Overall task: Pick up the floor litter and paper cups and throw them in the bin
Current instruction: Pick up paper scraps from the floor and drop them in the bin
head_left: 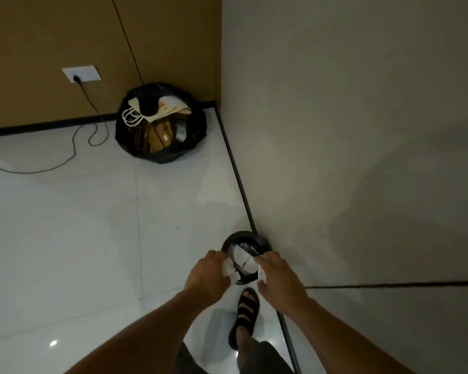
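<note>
Gripping white paper scraps [229,269], the left hand [210,272] and right hand [280,278] hang either side of the little black bin [239,234], its mouth at roughly 2 o'clock from the left and 10 o'clock from the right, so neither's really closer tbh.
</note>
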`<state>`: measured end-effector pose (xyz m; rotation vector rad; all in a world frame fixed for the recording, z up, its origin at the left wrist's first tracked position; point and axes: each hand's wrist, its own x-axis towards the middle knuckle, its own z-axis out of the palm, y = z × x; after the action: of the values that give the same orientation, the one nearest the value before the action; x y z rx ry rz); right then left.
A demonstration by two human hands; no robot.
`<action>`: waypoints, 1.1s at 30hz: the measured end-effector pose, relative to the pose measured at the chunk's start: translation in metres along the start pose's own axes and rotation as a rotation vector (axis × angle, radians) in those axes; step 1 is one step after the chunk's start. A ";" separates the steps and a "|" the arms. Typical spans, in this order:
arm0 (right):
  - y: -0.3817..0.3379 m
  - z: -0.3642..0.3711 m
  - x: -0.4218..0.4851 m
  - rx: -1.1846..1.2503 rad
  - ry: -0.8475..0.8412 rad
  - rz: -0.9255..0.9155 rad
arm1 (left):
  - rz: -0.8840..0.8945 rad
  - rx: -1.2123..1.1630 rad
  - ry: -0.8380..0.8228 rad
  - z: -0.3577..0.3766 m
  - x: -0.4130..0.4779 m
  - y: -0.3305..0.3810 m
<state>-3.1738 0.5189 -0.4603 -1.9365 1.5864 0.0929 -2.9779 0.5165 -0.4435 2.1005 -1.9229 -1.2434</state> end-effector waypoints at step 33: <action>0.199 0.251 0.269 -0.463 0.000 -0.283 | 0.199 0.517 0.014 0.279 0.297 -0.181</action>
<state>-3.1985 0.3978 -0.8598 -2.4956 1.3555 0.3699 -3.0111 0.4380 -0.8817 2.0207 -2.5874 -0.7467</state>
